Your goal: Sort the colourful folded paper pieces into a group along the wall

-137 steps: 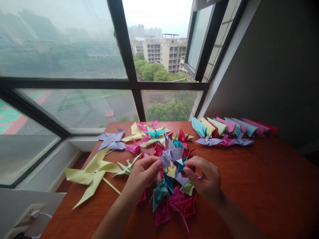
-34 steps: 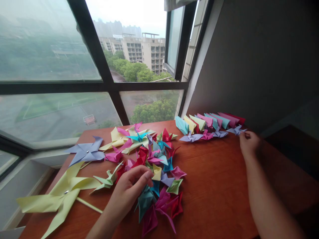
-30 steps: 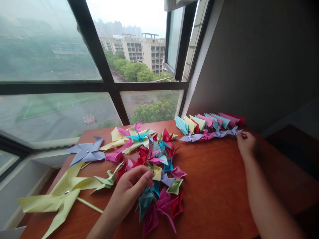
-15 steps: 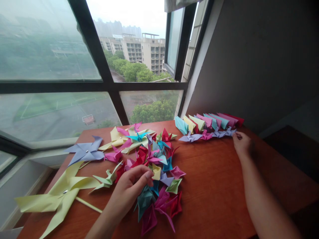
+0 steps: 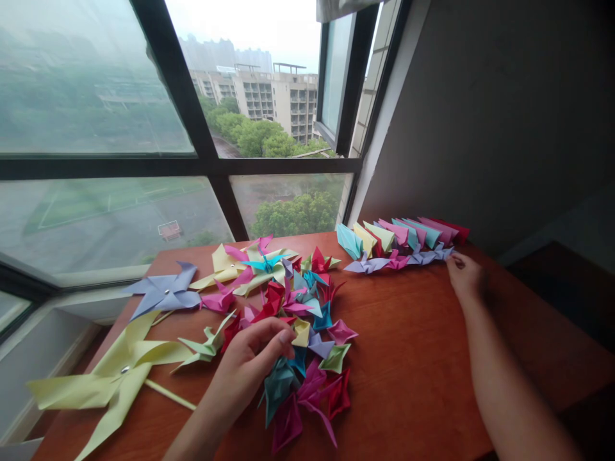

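Note:
My right hand (image 5: 466, 275) pinches the tip of a lavender paper crane (image 5: 442, 253) at the right end of a short row on the table. Left of it in that row lie another lavender crane (image 5: 421, 257), a pink crane (image 5: 398, 260) and a further lavender crane (image 5: 367, 264). My left hand (image 5: 259, 346) hovers over a heap of folded paper cranes (image 5: 312, 384), its fingers curled and thumb close to the index finger. I see nothing held in it. A pale green crane (image 5: 207, 347) lies beside its wrist.
Behind the row stand several folded paper pieces (image 5: 369, 238) side by side. Yellow (image 5: 110, 371) and lavender (image 5: 168, 291) pinwheels lie at the left of the wooden table (image 5: 408, 371). A window (image 5: 211, 168) borders the far side, and a dark wall (image 5: 504, 128) stands to the right.

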### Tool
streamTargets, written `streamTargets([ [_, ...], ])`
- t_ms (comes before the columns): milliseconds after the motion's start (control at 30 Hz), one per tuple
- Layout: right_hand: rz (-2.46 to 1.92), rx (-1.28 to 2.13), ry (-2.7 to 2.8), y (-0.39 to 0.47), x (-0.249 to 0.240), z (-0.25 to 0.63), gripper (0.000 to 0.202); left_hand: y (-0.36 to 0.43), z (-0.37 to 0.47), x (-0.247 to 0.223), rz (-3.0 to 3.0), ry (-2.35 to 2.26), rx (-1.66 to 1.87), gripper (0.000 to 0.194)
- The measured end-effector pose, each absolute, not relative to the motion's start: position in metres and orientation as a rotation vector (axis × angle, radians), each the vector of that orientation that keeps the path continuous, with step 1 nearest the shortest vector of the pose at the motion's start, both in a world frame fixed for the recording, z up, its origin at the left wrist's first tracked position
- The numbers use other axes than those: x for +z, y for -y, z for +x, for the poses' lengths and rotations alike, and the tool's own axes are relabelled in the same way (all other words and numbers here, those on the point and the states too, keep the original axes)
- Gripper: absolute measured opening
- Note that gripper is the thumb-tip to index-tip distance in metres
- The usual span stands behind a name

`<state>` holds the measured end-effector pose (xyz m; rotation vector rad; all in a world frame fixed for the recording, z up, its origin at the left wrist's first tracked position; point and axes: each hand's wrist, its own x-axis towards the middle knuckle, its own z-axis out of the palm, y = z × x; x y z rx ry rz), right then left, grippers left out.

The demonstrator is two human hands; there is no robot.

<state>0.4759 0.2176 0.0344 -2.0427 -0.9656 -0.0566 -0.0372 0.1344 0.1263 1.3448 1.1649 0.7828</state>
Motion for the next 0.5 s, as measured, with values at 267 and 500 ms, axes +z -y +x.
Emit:
streamTargets([
  [267, -2.033, -0.103, 0.938, -0.215, 0.036, 0.475, 0.018, -0.134, -0.038, 0.126, 1.335, -1.153, 0.798, 0.031],
  [500, -1.964, -0.333, 0.946, -0.212, 0.047, 0.462, 0.029, -0.133, -0.041, 0.127, 1.303, -1.15, 0.847, 0.03],
])
